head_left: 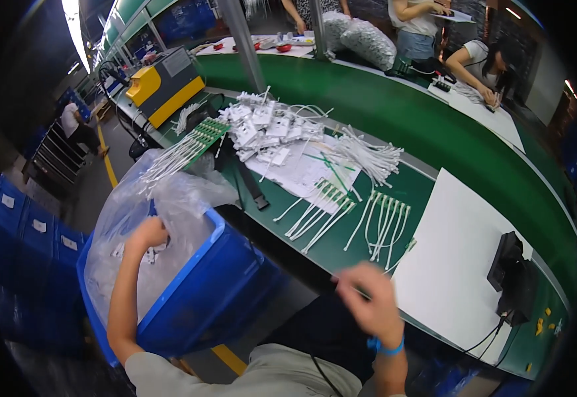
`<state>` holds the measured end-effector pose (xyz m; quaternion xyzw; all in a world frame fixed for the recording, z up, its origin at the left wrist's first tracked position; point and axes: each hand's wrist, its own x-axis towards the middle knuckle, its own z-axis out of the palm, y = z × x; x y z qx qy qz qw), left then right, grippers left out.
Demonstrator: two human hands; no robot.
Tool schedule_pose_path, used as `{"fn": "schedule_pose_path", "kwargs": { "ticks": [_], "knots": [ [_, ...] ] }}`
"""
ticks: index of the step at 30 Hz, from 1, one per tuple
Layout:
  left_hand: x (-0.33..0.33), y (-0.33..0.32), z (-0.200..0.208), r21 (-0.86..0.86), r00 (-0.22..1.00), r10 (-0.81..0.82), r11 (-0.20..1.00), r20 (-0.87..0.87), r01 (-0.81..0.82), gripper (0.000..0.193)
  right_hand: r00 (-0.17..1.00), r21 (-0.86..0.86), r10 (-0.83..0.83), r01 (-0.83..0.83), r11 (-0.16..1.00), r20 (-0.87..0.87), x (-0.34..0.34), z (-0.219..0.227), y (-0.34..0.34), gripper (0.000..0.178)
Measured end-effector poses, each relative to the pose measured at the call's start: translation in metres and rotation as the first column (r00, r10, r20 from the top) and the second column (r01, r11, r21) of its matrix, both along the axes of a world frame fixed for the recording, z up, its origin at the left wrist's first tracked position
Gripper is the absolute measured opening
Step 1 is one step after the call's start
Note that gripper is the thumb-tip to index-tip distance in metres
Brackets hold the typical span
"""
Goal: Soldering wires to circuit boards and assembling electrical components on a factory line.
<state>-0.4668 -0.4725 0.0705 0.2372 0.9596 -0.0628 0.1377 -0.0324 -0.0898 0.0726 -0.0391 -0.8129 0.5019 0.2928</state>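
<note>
My left hand (148,235) reaches down into a blue bin (189,278) lined with a clear plastic bag (186,188). Small white parts (151,255) lie in the bag just under it, and its fingertips are hidden. Over my lap, by the front edge of the green bench, my right hand (372,301) is smeared by motion, a blue band (388,346) round its wrist. Its fingers look bent, but what they hold, if anything, does not show. Beyond it, small green circuit boards with white cables (391,202) lie in rows (333,195) on the bench.
A pile of white plastic parts (268,129) sits on paper, beside a bundle of white cables (374,155). More boards with cables (202,135) overhang the bin. A white sheet (450,264) with a black device (513,278) is at right. A yellow-grey machine (166,83) stands far left. People work across the bench.
</note>
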Motion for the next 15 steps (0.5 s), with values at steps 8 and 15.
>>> {"fn": "schedule_pose_path", "kwargs": {
  "ticks": [8, 15],
  "knots": [
    [0.119, 0.113, 0.125, 0.084, 0.906, -0.18, 0.97, -0.383, 0.228, 0.024, 0.748, 0.598, -0.641, 0.438, 0.671, 0.171, -0.131, -0.032, 0.051, 0.04],
    [0.164, 0.199, 0.106, 0.453, 0.722, -0.684, 0.615, -0.1, 0.646, 0.013, 0.67, 0.629, -0.732, 0.518, 0.58, 0.122, -0.144, -0.075, 0.044, 0.038]
  ]
}}
